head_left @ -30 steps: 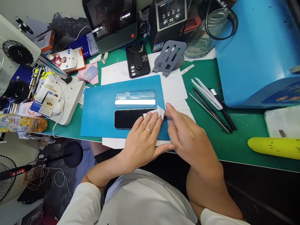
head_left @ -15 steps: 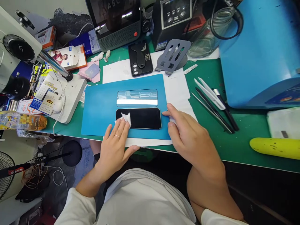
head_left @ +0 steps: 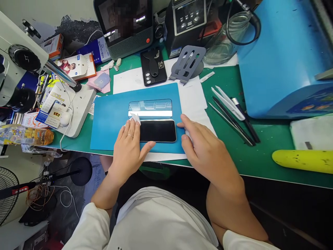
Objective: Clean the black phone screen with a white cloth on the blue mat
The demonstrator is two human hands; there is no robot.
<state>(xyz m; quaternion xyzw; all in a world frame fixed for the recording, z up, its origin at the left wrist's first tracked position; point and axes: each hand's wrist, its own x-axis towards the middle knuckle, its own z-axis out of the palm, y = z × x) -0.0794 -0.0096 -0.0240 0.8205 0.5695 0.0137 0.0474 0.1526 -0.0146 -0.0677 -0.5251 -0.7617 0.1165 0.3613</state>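
A black-screened phone (head_left: 158,131) lies face up on a blue mat (head_left: 109,121). My left hand (head_left: 127,142) lies flat over the phone's left end, thumb spread along its lower edge. Under those fingertips is a crumpled white wipe (head_left: 135,118), pressed down at the phone's upper left. My right hand (head_left: 205,149) rests at the mat's right edge, close to the phone's right end, its fingers curled. Something whitish shows between its fingers, too hidden to name. Just above the phone, a clear glass screen protector (head_left: 150,108) with a dark outline lies on the mat.
Tweezers (head_left: 229,118) and a black pen-like tool (head_left: 246,119) lie to the right. A yellow-handled object (head_left: 303,160) is at the right front. Behind the mat are a second phone (head_left: 153,67), a grey stand (head_left: 187,62) and a glass jar (head_left: 221,50). A microscope base (head_left: 80,114) stands left.
My left hand and the wipe have slid up and toward the phone's left end. The right hand stays beside the phone's right end. The whole view has shifted slightly.
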